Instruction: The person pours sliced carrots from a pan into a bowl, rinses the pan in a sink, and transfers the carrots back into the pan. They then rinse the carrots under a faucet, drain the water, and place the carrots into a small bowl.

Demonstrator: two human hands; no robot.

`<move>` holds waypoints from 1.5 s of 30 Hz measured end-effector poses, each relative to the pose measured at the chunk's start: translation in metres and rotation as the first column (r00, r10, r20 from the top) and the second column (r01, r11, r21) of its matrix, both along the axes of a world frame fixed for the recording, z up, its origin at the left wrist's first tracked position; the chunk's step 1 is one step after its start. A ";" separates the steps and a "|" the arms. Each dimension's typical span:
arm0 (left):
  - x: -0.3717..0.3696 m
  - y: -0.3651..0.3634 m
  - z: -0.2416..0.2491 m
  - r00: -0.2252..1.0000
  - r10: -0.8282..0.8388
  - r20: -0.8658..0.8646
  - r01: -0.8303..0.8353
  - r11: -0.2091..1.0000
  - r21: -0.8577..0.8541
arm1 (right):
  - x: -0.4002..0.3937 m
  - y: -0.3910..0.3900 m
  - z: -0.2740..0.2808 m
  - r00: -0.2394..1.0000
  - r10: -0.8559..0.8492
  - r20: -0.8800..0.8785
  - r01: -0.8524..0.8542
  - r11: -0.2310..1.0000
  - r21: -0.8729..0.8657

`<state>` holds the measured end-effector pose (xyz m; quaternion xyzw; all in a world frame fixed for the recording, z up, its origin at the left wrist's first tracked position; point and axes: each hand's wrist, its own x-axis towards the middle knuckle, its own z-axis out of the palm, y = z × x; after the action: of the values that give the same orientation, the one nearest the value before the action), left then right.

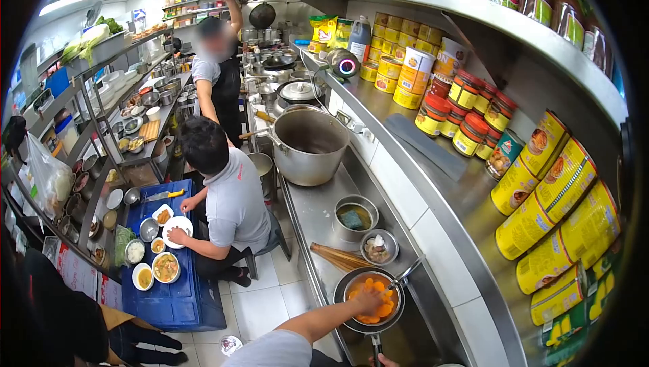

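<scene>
My left hand (pixel 369 301) is down among round orange slices, which look like carrot slices (pixel 384 311), with its fingers curled onto them. The slices lie in a metal bowl or strainer (pixel 357 286) set inside a dark frying pan (pixel 342 298). At the bottom edge my right hand (pixel 387 361) is partly cut off, closed at the black pan handle (pixel 376 345). A metal utensil handle (pixel 410 269) leans out over the bowl's far right rim. Beyond the pan sit a small bowl of pale pieces (pixel 380 248) and a bundle of wooden sticks (pixel 332 257).
A pot with dark contents (pixel 354 218) and a large stockpot (pixel 311 152) stand farther along the steel counter (pixel 301 208). A shelf with tins (pixel 541 208) overhangs the right side. One person sits at a blue table (pixel 169 299); another person (pixel 220 76) stands behind.
</scene>
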<state>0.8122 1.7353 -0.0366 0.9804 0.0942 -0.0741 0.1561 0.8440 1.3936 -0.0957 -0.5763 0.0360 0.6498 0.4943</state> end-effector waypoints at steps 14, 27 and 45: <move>-0.017 0.013 -0.065 0.979 -0.186 0.088 0.175 0.978 0.115 | -0.017 0.033 0.085 0.993 0.066 0.103 -0.069 0.997 0.033; -0.005 -0.009 -0.001 0.994 0.089 -0.067 -0.094 0.994 -0.062 | -0.017 0.034 0.094 0.998 0.055 -0.025 -0.054 0.998 0.019; -0.029 -0.007 0.008 0.993 0.101 -0.054 -0.098 0.993 0.064 | -0.027 0.038 0.100 0.999 -0.008 -0.044 0.009 1.000 0.029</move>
<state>0.7833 1.7284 -0.0283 0.9763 0.1497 -0.0912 0.1268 0.8167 1.4314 0.0042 -0.5544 0.0396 0.6606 0.5046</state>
